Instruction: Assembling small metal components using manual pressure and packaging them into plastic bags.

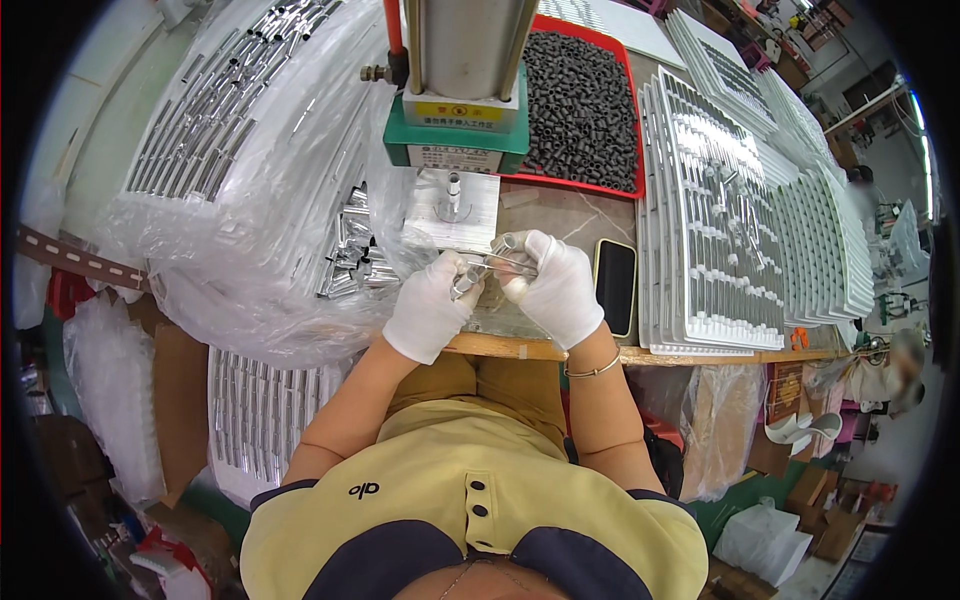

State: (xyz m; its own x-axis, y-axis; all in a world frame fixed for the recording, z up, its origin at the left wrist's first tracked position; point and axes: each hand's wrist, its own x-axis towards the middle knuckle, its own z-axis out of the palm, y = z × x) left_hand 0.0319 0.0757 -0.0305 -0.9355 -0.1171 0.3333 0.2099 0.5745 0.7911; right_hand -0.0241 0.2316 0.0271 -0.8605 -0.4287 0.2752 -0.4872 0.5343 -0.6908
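Note:
Both my hands wear white gloves and meet in front of the press, at the near edge of the bench. My left hand (432,305) is closed on a short shiny metal tube (466,284). My right hand (552,288) pinches a small shiny metal piece (505,245), and a thin rod-like part crosses between the hands; its exact kind is too small to tell. Just beyond them, a square metal plate (425,215) carries an upright silver post (454,190) under the green press head (456,140).
A red tray (641,120) of small black sleeves stands behind the press. On the right are a phone (614,288) and stacked white racks (675,250) holding silver parts. Loose metal tubes (350,250) and clear plastic sheeting (270,240) lie left, near tube rows (195,155).

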